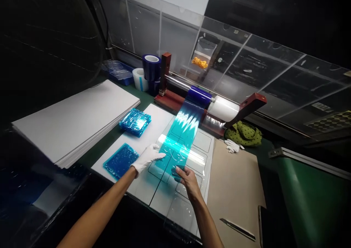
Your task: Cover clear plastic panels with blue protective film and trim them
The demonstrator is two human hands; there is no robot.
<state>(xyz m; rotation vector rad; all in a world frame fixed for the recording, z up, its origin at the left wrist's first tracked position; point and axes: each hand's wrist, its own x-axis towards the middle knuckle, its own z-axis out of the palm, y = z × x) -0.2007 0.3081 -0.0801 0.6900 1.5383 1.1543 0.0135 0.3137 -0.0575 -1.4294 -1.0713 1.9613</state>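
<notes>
Along the left of the bench, a stack of white sheets [74, 121] lay squared, with a blue tray of clear pieces [117, 72] behind it. Two crinkled blue film-wrapped packets [135, 121] sat on a white jig board [156, 120], whose surface bore dark rectangular outlines.

My left hand [148, 157], in a white cotton glove, was open and flat, its fingertips at the left edge of the teal protective film [178, 145]. The film was glossy, translucent and rippled with glare; it ran unbroken from the blue film roll [199, 96] down across the board. Its lower end lay at my bare right hand [189, 180], whose fingers curled at the film's edge; I could not tell whether they gripped it. The film was uncut at this stage, spread over the outlines.

Behind it, the roll sat in a red-brown wooden dispenser frame [166, 72], beside a white roller [223, 109]. Further right, spare white gloves [231, 145] lay near a green dotted bag [243, 134], and a utility knife [238, 229] rested on a kraft board [233, 182].
</notes>
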